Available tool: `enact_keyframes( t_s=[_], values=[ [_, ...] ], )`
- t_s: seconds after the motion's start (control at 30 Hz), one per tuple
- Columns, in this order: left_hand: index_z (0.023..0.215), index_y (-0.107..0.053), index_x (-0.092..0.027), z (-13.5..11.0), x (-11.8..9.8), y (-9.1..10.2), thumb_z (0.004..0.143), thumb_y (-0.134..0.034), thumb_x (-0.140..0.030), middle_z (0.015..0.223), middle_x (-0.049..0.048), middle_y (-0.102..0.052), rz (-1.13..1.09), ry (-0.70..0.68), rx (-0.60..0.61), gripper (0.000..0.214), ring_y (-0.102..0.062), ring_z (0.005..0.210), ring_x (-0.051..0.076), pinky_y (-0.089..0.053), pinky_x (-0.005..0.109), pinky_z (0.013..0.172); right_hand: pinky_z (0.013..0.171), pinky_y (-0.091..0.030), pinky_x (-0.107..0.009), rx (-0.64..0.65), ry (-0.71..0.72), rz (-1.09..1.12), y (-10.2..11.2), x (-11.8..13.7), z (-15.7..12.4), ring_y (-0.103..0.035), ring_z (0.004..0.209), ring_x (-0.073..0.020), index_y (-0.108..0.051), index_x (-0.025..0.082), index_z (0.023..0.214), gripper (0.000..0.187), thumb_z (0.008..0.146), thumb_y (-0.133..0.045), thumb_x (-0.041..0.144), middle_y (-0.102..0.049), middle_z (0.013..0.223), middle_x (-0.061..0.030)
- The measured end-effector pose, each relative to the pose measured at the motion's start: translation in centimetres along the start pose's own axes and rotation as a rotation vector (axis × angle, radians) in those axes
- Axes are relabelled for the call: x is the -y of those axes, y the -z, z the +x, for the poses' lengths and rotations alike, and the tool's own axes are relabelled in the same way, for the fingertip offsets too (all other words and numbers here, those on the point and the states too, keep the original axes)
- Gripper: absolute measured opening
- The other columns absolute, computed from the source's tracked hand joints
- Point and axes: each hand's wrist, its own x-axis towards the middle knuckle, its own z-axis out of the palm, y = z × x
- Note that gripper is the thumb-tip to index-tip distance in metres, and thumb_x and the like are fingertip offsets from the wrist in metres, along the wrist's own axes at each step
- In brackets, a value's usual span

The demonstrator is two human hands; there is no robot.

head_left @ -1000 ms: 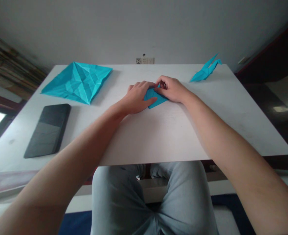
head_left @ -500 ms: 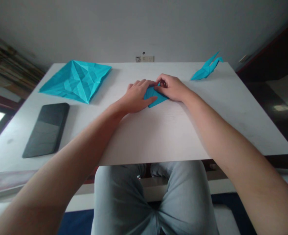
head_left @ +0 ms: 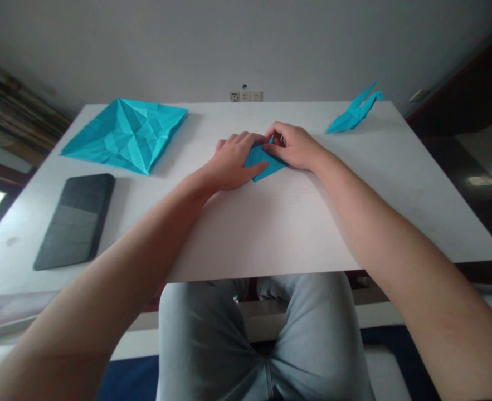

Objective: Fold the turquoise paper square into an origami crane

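A small piece of folded blue paper (head_left: 268,171) lies on the white table between both hands. My left hand (head_left: 231,162) rests over its left side, the thumb stretched across the paper and the fingers curving along the far edge, holding it against the table. With bent thumb and fingers, my right hand (head_left: 294,146) pinches the paper's upper right part. Its fingertips nearly meet my left index finger. The pinched fold is mostly hidden by the fingers.
A creased blue paper sheet (head_left: 134,136) lies at the back left, with a dark phone-like slab (head_left: 75,221) nearer me. A blue origami crane (head_left: 353,115) stands at the back right. Wall sockets (head_left: 246,96) sit behind the white table (head_left: 266,234).
The view has shifted slightly. Both hands keep nearly the same pose on the folded paper, and nothing else has visibly moved.
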Motion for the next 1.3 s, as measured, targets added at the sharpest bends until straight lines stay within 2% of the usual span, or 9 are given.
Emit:
enact_keyframes(
  t_s=[0.23, 0.57, 0.77, 0.87, 1.3],
  values=[
    [0.188, -0.064, -0.026, 0.0, 0.0, 0.0, 0.113, -0.068, -0.054, 0.189, 0.0231, -0.069, -0.004, -0.003, 0.000, 0.079, -0.060, 0.178, 0.055, -0.041, 0.081, 0.151, 0.092, -0.050, -0.043, 0.003, -0.006, -0.014, 0.0, 0.1, 0.0, -0.070, 0.103, -0.0301, -0.084, 0.028, 0.124, 0.018, 0.109, -0.088, 0.038, -0.082, 0.106, -0.0058],
    [0.186, -0.065, -0.027, 0.1, 0.3, -0.2, 0.114, -0.068, -0.056, 0.188, 0.0224, -0.071, 0.011, -0.008, -0.007, 0.077, -0.062, 0.176, 0.053, -0.043, 0.080, 0.150, 0.093, -0.050, -0.044, -0.007, -0.012, 0.009, -0.1, 0.0, 0.0, -0.070, 0.105, -0.0309, -0.084, 0.029, 0.122, 0.024, 0.110, -0.093, 0.047, -0.081, 0.108, -0.0062],
    [0.185, -0.065, -0.027, 0.0, 0.0, 0.0, 0.114, -0.068, -0.055, 0.185, 0.0230, -0.071, 0.001, -0.004, 0.003, 0.076, -0.062, 0.176, 0.055, -0.041, 0.081, 0.150, 0.094, -0.050, -0.044, -0.022, -0.010, 0.015, -0.2, -0.3, 0.2, -0.071, 0.110, -0.0326, -0.082, 0.029, 0.123, 0.029, 0.117, -0.085, 0.057, -0.084, 0.112, -0.0073],
    [0.185, -0.065, -0.028, 0.0, 0.0, 0.0, 0.114, -0.067, -0.055, 0.186, 0.0228, -0.071, -0.002, -0.003, 0.003, 0.076, -0.061, 0.176, 0.055, -0.042, 0.082, 0.150, 0.094, -0.050, -0.043, -0.015, -0.013, 0.016, -0.1, -0.2, 0.1, -0.072, 0.111, -0.0329, -0.082, 0.030, 0.123, 0.033, 0.115, -0.087, 0.061, -0.085, 0.112, -0.0073],
    [0.188, -0.064, -0.026, 0.0, 0.2, -0.1, 0.115, -0.066, -0.058, 0.189, 0.0227, -0.070, 0.017, -0.011, -0.006, 0.079, -0.061, 0.178, 0.054, -0.042, 0.080, 0.151, 0.089, -0.048, -0.042, -0.016, 0.025, 0.031, -0.4, -0.9, 0.2, -0.070, 0.103, -0.0292, -0.082, 0.028, 0.123, 0.017, 0.110, -0.089, 0.036, -0.080, 0.107, -0.0050]
  ],
)
